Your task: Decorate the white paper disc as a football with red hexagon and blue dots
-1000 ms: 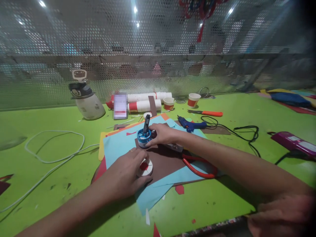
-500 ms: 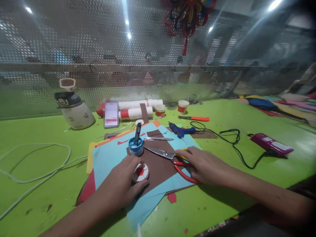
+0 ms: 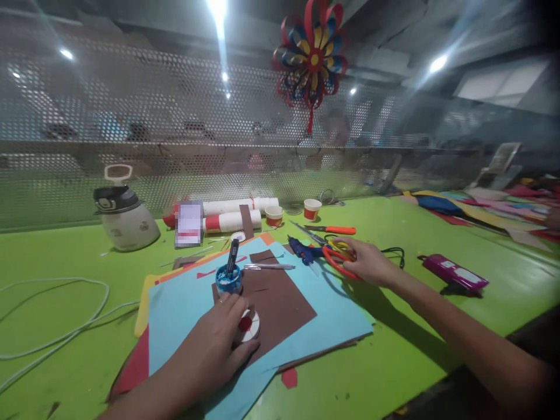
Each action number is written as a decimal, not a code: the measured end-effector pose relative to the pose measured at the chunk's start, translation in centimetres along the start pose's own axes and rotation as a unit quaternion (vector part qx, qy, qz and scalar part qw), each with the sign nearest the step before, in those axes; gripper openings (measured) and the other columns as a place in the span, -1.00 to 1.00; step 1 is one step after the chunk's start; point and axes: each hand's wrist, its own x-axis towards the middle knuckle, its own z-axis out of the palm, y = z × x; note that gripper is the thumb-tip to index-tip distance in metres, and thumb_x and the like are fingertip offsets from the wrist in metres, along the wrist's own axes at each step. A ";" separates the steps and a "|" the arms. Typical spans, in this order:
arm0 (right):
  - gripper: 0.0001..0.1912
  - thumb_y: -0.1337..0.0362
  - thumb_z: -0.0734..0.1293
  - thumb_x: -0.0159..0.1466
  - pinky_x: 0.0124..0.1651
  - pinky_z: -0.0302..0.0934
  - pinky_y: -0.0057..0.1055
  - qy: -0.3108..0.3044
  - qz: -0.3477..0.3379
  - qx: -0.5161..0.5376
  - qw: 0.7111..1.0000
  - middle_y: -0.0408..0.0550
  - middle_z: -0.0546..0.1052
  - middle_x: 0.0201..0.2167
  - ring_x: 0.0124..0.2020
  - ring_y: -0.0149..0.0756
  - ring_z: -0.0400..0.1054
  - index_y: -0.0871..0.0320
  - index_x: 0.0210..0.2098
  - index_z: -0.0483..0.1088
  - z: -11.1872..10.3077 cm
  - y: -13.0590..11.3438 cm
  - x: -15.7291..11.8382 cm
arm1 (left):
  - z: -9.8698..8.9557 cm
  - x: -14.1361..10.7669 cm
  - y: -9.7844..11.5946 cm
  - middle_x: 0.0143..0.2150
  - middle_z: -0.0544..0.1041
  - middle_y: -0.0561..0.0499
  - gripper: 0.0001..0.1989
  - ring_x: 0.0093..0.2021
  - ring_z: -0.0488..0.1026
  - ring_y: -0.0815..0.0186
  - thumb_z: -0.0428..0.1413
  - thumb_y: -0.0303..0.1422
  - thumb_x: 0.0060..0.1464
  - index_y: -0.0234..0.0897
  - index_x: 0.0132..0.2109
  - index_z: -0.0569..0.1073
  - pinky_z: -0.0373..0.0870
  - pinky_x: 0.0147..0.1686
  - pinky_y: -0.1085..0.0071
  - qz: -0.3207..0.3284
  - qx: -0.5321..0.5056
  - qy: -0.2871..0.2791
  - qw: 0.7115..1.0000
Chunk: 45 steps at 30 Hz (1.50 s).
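My left hand (image 3: 225, 332) is closed around the edge of a small white disc (image 3: 249, 326) with a red centre, resting on brown paper (image 3: 284, 306). My right hand (image 3: 367, 262) grips scissors (image 3: 339, 259) with red and yellow handles; their blades point away over the blue glue gun (image 3: 306, 252). Sheets of light blue paper (image 3: 336, 321) lie beneath the brown piece. Just beyond my left hand stands a blue-rimmed jar (image 3: 228, 280) with a black marker (image 3: 233, 256) upright in it. A silver pen (image 3: 269, 266) lies across the brown paper.
At the back are a white jug (image 3: 126, 221), stacked white cups (image 3: 231, 223), two small paper cups and an orange-handled cutter (image 3: 330, 230). A phone (image 3: 189, 224) leans against the stacks. A purple device (image 3: 455, 273) sits right, a white cable (image 3: 105, 306) left.
My right hand has lifted the scissors off the brown paper and carried them away and to the right, over the glue gun. My left hand stays on the disc. The view has tilted up.
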 end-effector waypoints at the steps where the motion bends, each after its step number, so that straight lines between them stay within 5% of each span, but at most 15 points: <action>1: -0.34 0.41 0.27 0.07 -0.43 0.13 -0.42 0.010 0.011 0.004 1.000 0.02 0.53 -0.36 -0.46 -0.27 0.33 0.27 0.19 0.33 0.0 0.3 0.4 | 0.2 -0.1 -0.1 -0.09 0.40 -0.09 -0.79 -0.08 0.31 0.07 0.07 -0.35 0.15 -0.22 -0.07 0.28 0.30 -0.10 0.14 0.001 -0.007 0.003 1.000; 6: -0.51 0.35 0.28 0.13 -0.42 0.21 -0.45 -0.023 -0.021 0.067 0.997 -0.03 0.58 -0.30 -0.42 -0.29 0.41 0.18 0.06 0.46 2.7 0.1 -1.3 | 0.6 -0.5 -0.3 -0.08 0.38 -0.10 -0.78 -0.07 0.33 0.06 0.06 -0.38 0.15 -0.20 -0.04 0.27 0.31 -0.10 0.13 -0.006 -0.033 0.008 0.999; 12: -0.43 0.48 0.24 0.01 -0.33 0.20 -0.44 -0.029 -0.051 0.063 0.996 -0.04 0.56 -0.28 -0.35 -0.27 0.40 0.15 0.01 0.50 5.5 -1.3 -4.5 | 0.8 -0.5 -0.7 -0.07 0.39 -0.10 -0.77 -0.07 0.34 0.07 0.05 -0.37 0.17 -0.19 -0.02 0.26 0.35 -0.10 0.13 0.004 -0.029 0.011 1.000; 16: -0.39 0.47 0.26 0.05 -0.37 0.19 -0.45 -0.009 -0.027 0.034 0.999 -0.04 0.56 -0.25 -0.39 -0.32 0.37 0.15 0.12 0.41 3.8 -0.3 -3.4 | 0.8 -0.8 -0.9 -0.07 0.40 -0.09 -0.78 -0.08 0.36 0.09 0.05 -0.34 0.19 -0.18 -0.02 0.27 0.38 -0.10 0.14 0.009 -0.024 0.015 1.000; 20: -0.50 0.38 0.30 0.22 -0.42 0.24 -0.44 0.003 0.038 -0.005 0.999 -0.06 0.54 -0.32 -0.47 -0.37 0.36 0.19 0.17 0.33 1.1 1.9 1.0 | 0.7 -0.8 -0.7 -0.09 0.43 -0.08 -0.81 -0.09 0.40 0.09 0.04 -0.33 0.19 -0.18 -0.04 0.30 0.41 -0.12 0.15 0.017 -0.015 0.017 1.000; 26: -0.68 0.18 0.30 0.34 -0.11 0.38 -0.21 0.006 0.118 -0.053 0.992 0.01 0.46 0.00 -0.11 -0.22 0.42 0.19 0.03 0.38 -1.0 5.9 6.4 | 1.0 -0.6 -1.2 -0.05 0.48 -0.11 -0.76 -0.05 0.45 0.03 0.07 -0.24 0.19 -0.16 -0.02 0.32 0.46 -0.12 0.11 0.040 0.019 0.047 0.998; 34: -0.66 0.19 0.30 0.34 -0.07 0.37 -0.16 0.078 0.210 -0.073 0.972 0.04 0.44 0.03 -0.07 -0.21 0.41 0.18 0.06 0.36 0.4 8.4 6.0 | 1.2 -0.8 -1.7 -0.03 0.49 -0.11 -0.76 -0.05 0.45 0.05 0.07 -0.22 0.19 -0.15 -0.02 0.33 0.46 -0.12 0.13 0.033 0.013 0.051 0.998; 40: -0.65 0.18 0.29 0.35 -0.08 0.37 -0.17 0.130 0.185 -0.049 0.973 0.04 0.45 0.02 -0.09 -0.22 0.42 0.17 0.08 0.34 2.1 7.2 4.3 | 0.9 -1.0 -1.1 -0.11 0.46 -0.08 -0.79 -0.12 0.43 0.10 0.05 -0.21 0.20 -0.17 -0.07 0.34 0.45 -0.13 0.17 0.029 -0.004 0.043 0.999; 45: -0.67 0.19 0.29 0.35 -0.08 0.37 -0.18 0.165 0.158 -0.022 0.973 0.03 0.45 0.00 -0.10 -0.23 0.42 0.17 0.06 0.35 0.0 6.6 4.6 | 0.9 -0.8 -1.0 -0.15 0.46 -0.06 -0.83 -0.15 0.42 0.12 0.04 -0.23 0.22 -0.17 -0.09 0.34 0.44 -0.16 0.20 0.035 -0.008 0.042 0.998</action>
